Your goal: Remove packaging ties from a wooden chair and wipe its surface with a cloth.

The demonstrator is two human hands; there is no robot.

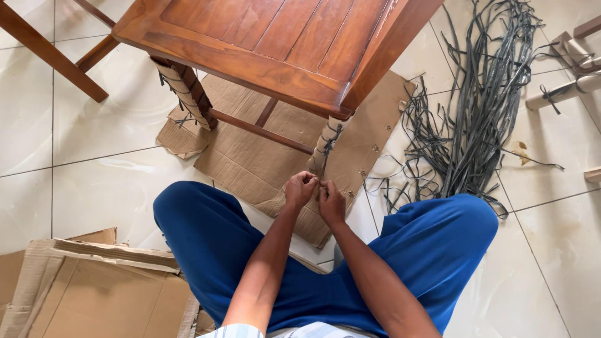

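I see one wooden chair [282, 44] standing on a flattened cardboard sheet [250, 163] on the tiled floor [75, 125]. Two of its legs are wrapped in cardboard and tied with dark strap: the far-left leg [184, 94] and the near-right leg [327, 147]. Both hands are at the foot of that near-right leg, touching each other: left hand [300, 188] and right hand [332, 201], fingers curled and pinched on something small at the wrap's lower edge; I can't tell exactly what, likely a strap end. One loose pile of dark straps [476, 119] lies right of the chair, just beside the cardboard sheet's right edge, strands spilling toward the right knee. One second wooden frame [56, 56] shows far left, only partly in view. Far right, about three wrapped wooden pieces [573, 87] sit at the frame edge, one tied with strap. One stack of folded cardboard [94, 288] is near left, close against the left knee. Open floor: a wide patch left of the chair and a smaller one near right. The gap between the knees is taken up by the forearms.
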